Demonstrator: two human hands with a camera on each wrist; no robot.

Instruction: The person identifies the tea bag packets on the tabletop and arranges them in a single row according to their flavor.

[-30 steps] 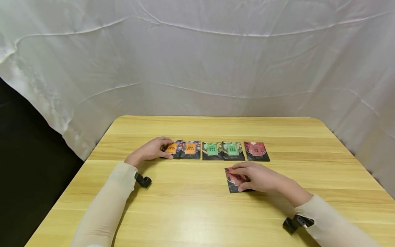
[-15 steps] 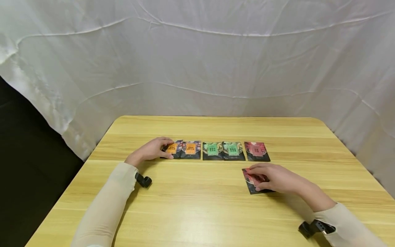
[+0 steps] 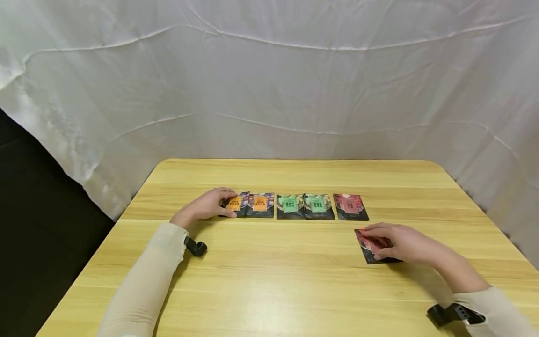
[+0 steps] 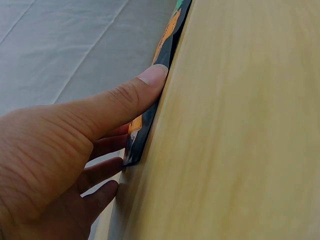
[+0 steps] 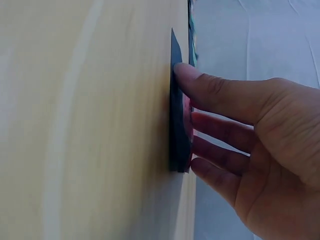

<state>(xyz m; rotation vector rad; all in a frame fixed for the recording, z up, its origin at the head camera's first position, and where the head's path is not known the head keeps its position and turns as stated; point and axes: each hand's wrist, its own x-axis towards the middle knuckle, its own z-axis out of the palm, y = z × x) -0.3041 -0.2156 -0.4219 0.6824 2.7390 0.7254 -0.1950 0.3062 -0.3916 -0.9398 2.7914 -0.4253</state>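
Note:
My left hand [image 3: 209,204] rests on the leftmost orange-labelled seasoning packet [image 3: 233,202], thumb [image 4: 155,76] touching its near side, fingers over its far left part. Beside it lies another orange packet [image 3: 260,204]. Two green-labelled packets [image 3: 290,204] and one red packet [image 3: 351,206] continue the row. In front of the row's right end, my right hand [image 3: 406,242] holds a second red packet [image 3: 367,248] low at the tabletop. The right wrist view shows that dark-edged packet [image 5: 178,120] between thumb and fingertips. The right hand covers much of its label.
The packets lie on a light wood-grain table [image 3: 269,281] with rounded far corners. A pale cloth curtain [image 3: 269,93] hangs behind it, and a black area [image 3: 46,224] lies on the left. Black wrist cameras [image 3: 196,246] sit on both sleeves.
My right hand has moved steadily to the right with the red packet, from below the green packets to beyond the row's right end. The left hand and the row have stayed in place.

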